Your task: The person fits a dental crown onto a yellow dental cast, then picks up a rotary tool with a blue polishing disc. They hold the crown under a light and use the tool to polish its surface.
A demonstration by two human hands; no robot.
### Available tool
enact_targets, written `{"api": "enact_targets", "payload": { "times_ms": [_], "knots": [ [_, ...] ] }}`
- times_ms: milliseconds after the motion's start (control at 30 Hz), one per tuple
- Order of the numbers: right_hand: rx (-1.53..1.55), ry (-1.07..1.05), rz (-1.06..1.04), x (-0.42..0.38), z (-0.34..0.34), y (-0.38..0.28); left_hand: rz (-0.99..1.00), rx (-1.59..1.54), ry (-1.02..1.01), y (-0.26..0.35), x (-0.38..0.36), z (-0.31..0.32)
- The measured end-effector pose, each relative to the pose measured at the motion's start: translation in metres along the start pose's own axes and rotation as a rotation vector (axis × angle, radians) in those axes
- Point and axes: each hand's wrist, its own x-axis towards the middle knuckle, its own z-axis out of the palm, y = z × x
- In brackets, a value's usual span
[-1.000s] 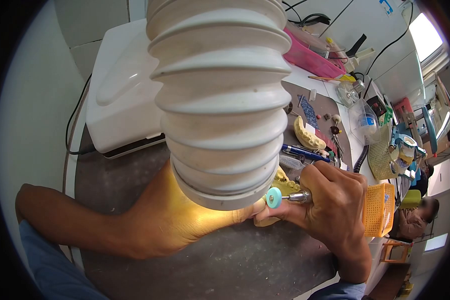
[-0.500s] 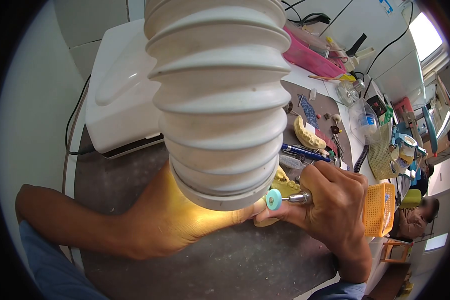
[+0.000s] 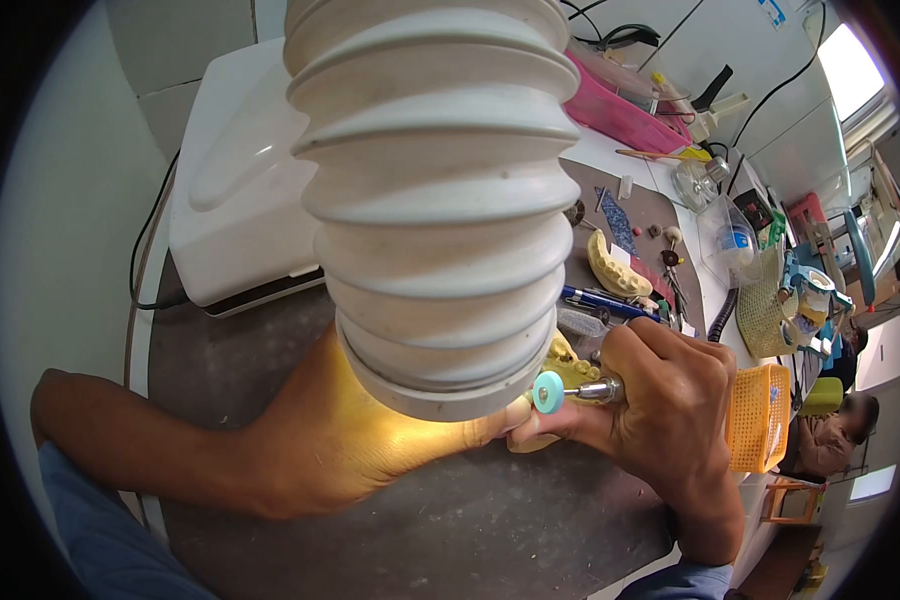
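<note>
My right hand (image 3: 670,400) is closed around a metal rotary handpiece (image 3: 597,391) that carries a mint-green disc (image 3: 548,392) at its tip. My left hand (image 3: 380,440) comes in from the left, lit yellow; its fingers are mostly hidden behind the white corrugated hose (image 3: 440,200), and its thumb tip reaches the disc. What the left fingers hold is too hidden to name. A yellowish dental cast (image 3: 575,372) shows behind the disc, between the hands.
A white machine (image 3: 240,180) stands at the left on the dark mat (image 3: 450,530). Beyond my right hand lie another cast (image 3: 615,268), pens and small tools. An orange basket (image 3: 758,418), pink tray (image 3: 625,112) and glass jar (image 3: 695,185) line the right. A seated person (image 3: 832,440) is farther off.
The hose has shifted very slightly left. My right hand and the handpiece have moved up a touch; my left hand looks nearly unchanged.
</note>
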Motion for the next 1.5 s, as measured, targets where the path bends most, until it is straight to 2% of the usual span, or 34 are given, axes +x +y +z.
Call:
{"api": "enact_targets", "payload": {
  "times_ms": [67,200,267,367,500,600,667,800,900,1000,1067,1167,1267,1367,1500],
  "knots": [
    [0.036,-0.049,0.112,-0.001,-0.002,-0.005,0.005,-0.002,0.003,0.000,0.000,0.000],
    [0.022,-0.019,0.109,-0.001,-0.007,0.000,0.022,-0.089,0.019,-0.006,0.002,0.001],
    [0.108,0.093,0.011,-0.002,-0.008,0.006,-0.055,-0.137,-0.009,-0.002,0.002,0.001],
    [0.096,0.128,-0.098,-0.008,-0.014,-0.003,0.004,-0.142,0.013,-0.007,0.003,0.001],
    [0.193,-0.016,-0.243,-0.011,-0.016,-0.002,0.015,-0.075,0.030,-0.004,0.004,0.003],
    [0.208,0.005,-0.217,-0.012,-0.013,-0.002,0.053,-0.113,0.042,-0.006,0.003,0.002],
    [0.210,0.001,-0.209,-0.011,-0.012,-0.001,0.021,0.017,-0.005,-0.001,0.003,0.002],
    [0.167,0.111,-0.180,-0.009,-0.009,0.007,0.073,-0.001,-0.030,-0.007,0.003,0.000],
    [0.157,0.142,-0.082,-0.010,-0.006,0.007,-0.033,-0.115,0.018,-0.004,0.003,0.002],
    [0.138,0.075,-0.086,-0.007,-0.006,0.012,0.031,-0.091,0.031,-0.007,0.003,0.002],
    [0.088,0.105,-0.002,-0.005,-0.003,0.008,0.059,-0.090,0.038,-0.007,0.004,0.002],
    [0.107,0.110,0.044,-0.005,0.000,0.009,-0.021,-0.161,0.028,-0.003,0.001,0.005],
    [0.169,0.035,0.045,-0.004,-0.008,0.009,0.049,-0.127,0.052,-0.006,0.004,0.004],
    [0.178,-0.045,0.066,-0.003,-0.008,0.005,0.023,-0.186,-0.032,-0.007,0.005,0.001],
    [0.119,-0.090,0.114,-0.002,-0.004,0.000,-0.018,-0.192,-0.007,-0.007,0.003,0.002]
  ]
}}
